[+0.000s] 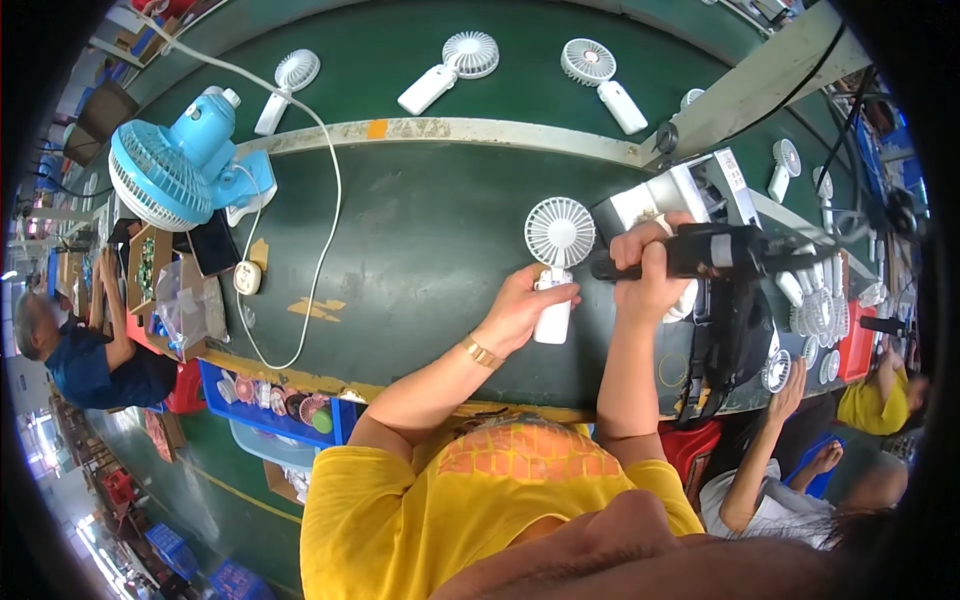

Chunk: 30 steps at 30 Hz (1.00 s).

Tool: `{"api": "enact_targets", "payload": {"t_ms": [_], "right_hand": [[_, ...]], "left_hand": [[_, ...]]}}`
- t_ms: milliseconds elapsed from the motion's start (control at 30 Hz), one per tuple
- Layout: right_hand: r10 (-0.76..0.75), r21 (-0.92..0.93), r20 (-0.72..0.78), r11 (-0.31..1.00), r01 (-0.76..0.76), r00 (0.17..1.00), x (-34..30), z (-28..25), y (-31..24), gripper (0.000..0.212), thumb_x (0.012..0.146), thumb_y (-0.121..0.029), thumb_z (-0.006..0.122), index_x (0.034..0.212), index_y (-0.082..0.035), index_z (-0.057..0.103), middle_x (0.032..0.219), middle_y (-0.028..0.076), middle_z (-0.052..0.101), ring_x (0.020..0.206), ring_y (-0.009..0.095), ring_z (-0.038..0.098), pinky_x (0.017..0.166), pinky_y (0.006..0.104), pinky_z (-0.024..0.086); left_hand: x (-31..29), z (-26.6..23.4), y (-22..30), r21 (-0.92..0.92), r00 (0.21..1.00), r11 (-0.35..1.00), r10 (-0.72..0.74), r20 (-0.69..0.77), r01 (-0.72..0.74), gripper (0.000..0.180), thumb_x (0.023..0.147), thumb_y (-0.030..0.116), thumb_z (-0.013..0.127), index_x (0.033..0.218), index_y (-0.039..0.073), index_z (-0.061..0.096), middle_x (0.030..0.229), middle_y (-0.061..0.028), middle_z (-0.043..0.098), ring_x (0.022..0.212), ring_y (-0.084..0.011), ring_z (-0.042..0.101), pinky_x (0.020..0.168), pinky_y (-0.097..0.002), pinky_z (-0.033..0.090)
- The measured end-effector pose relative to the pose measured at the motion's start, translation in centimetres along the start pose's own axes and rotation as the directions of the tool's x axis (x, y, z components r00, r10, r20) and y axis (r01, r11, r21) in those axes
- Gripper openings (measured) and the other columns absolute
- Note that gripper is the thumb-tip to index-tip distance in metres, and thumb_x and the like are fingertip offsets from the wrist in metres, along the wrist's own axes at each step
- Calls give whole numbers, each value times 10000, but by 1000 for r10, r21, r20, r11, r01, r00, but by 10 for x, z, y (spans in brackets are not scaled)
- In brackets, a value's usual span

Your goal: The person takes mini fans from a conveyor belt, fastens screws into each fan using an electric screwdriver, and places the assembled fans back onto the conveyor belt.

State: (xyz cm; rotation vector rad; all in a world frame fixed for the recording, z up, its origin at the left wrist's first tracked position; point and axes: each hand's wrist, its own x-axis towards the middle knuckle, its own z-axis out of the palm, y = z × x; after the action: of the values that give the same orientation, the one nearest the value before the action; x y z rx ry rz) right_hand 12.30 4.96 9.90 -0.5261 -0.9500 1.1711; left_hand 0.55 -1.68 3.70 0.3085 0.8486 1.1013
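Observation:
My left hand is closed round the handle of a white handheld fan, whose round grille points away from me above the bench. My right hand is wrapped round a black cylindrical tool that looks like an electric screwdriver. The tool lies sideways, its narrower end toward the fan's neck. Whether it touches the fan I cannot tell. Beneath my right hand a white object shows in part, mostly covered by the hand and tool.
A blue desk fan stands at the left with a white cable looping over the green bench. Several white handheld fans lie on the belt beyond a pale rail. A black bag is at the right. Co-workers sit on both sides.

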Motion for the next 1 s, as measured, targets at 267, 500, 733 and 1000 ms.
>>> {"api": "enact_targets", "payload": {"t_ms": [267, 500, 733, 1000], "right_hand": [[50, 60, 109, 997, -57, 993, -8, 3, 2, 475, 797, -235, 660, 1130, -76, 361, 594, 25, 383, 509, 126, 384, 478, 279, 332], [101, -364, 214, 931, -17, 972, -23, -12, 20, 204, 696, -28, 566, 876, -47, 472, 634, 79, 520, 510, 164, 490, 490, 271, 416], [189, -430, 413, 903, 8, 891, -20, 10, 12, 171, 576, 35, 677, 655, -48, 550, 597, 20, 560, 535, 75, 521, 511, 209, 407], [369, 476, 17, 814, -332, 929, -6, -9, -3, 191, 740, -69, 614, 897, -56, 507, 644, 38, 535, 578, 121, 508, 606, 299, 440]], "left_hand": [[-1, -2, -1, 10, 1000, 1000, 7, -1, -7, 166, 804, 34, 635, 943, -8, 553, 843, -80, 628, 745, -150, 624, 659, -264, 518], [0, -1, -5, -16, 999, 999, 42, -3, -42, 204, 778, 27, 649, 949, -28, 553, 810, -90, 618, 694, -142, 611, 595, -256, 498], [4, -10, -15, 16, 990, 991, 136, -39, -135, 141, 808, -2, 583, 940, -31, 543, 874, -79, 597, 725, -130, 585, 624, -260, 492], [2, -1, -5, -30, 1000, 1000, 9, -17, -10, 199, 788, 28, 643, 950, -16, 535, 858, -103, 618, 702, -163, 625, 591, -285, 522]]}}
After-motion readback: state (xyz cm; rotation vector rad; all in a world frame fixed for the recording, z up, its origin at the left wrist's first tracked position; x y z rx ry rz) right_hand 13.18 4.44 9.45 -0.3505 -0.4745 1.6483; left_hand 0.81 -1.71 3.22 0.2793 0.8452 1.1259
